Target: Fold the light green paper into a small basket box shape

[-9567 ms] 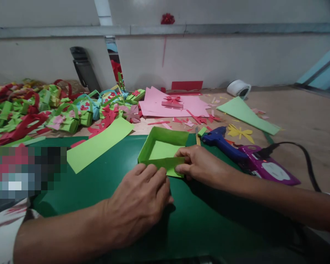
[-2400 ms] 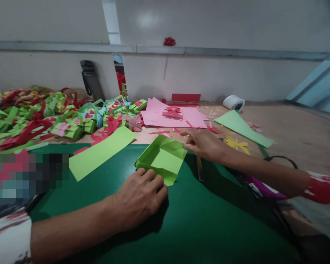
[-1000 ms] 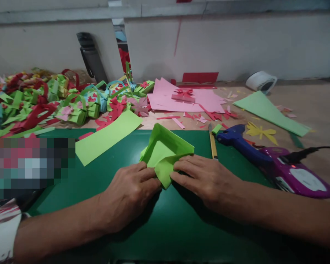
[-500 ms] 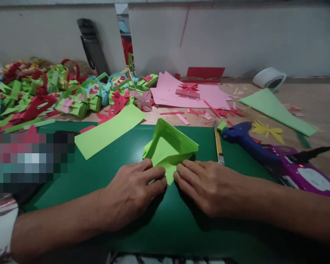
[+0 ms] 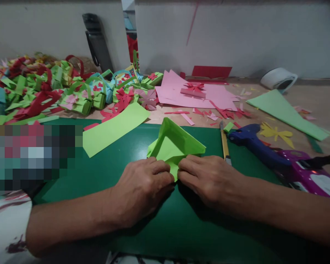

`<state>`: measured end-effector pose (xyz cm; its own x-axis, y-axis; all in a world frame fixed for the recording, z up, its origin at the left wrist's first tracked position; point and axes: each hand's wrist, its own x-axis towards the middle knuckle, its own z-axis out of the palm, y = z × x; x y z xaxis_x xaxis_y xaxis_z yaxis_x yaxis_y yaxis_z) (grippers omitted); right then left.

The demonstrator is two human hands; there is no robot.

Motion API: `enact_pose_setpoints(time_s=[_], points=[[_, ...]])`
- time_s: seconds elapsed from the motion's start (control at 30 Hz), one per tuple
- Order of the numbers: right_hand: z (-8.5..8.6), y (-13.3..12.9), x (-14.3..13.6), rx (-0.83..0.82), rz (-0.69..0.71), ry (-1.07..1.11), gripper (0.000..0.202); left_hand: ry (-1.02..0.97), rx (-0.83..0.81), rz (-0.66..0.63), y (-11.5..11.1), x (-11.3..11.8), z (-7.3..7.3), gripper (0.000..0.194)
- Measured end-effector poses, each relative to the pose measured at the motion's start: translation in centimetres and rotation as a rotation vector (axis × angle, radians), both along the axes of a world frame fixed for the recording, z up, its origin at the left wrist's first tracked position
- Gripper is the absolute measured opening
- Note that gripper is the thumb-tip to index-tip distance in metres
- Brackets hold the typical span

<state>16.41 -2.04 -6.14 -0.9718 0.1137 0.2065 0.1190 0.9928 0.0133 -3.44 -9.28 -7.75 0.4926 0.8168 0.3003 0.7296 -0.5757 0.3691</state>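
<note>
A folded piece of bright green paper (image 5: pixel 181 141), with its sides standing up around a hollow, rests on the green cutting mat (image 5: pixel 104 183). My left hand (image 5: pixel 147 189) is closed on its near left side, fingers bent and pressed to the paper. On the near right side my right hand (image 5: pixel 209 178) pinches it the same way. A small pointed flap shows between the two sets of fingertips; the thumbs are mostly hidden. Left of the folded paper lies a flat light green paper strip (image 5: pixel 115 130). A yellow utility knife (image 5: pixel 224 143) lies to the right.
A blue and purple glue gun (image 5: pixel 264 150) with a black cord lies at the right. Pink sheets (image 5: pixel 170 91) and red scraps are behind the mat. Several small paper baskets (image 5: pixel 79 99) pile up at the back left, near a dark bottle (image 5: pixel 99 44). A white tape roll (image 5: pixel 279 78) is back right.
The whole view has shifted, so everything sits a little further right. Both hands keep hold of the folded paper, and their fingertips are closer together over the near flap.
</note>
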Motion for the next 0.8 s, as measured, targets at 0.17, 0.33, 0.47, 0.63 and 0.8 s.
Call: enact_pose_setpoints(time_s=[0.17,0.33,0.47,0.63,0.8], points=[[-0.1,-0.8,-0.1,-0.365,-0.286,0.002,0.024,-0.081,-0.049,0.063,-0.2,0.4,0.0,0.023],[0.1,-1.1,-0.6,-0.633,-0.476,0.013,0.014,-0.157,-0.097,0.111,-0.3,0.7,0.0,0.018],[0.4,-1.0,-1.3,-0.685,-0.545,-0.008,0.017,-0.143,-0.099,0.128,-0.1,0.9,0.1,0.018],[0.7,-1.2,-1.7,-0.678,-0.588,-0.025,0.021,-0.13,-0.075,0.148,0.1,1.0,-0.3,0.018],[0.9,-1.5,-1.8,-0.652,-0.604,-0.05,0.024,-0.099,-0.007,0.152,-0.6,0.5,-0.6,0.015]])
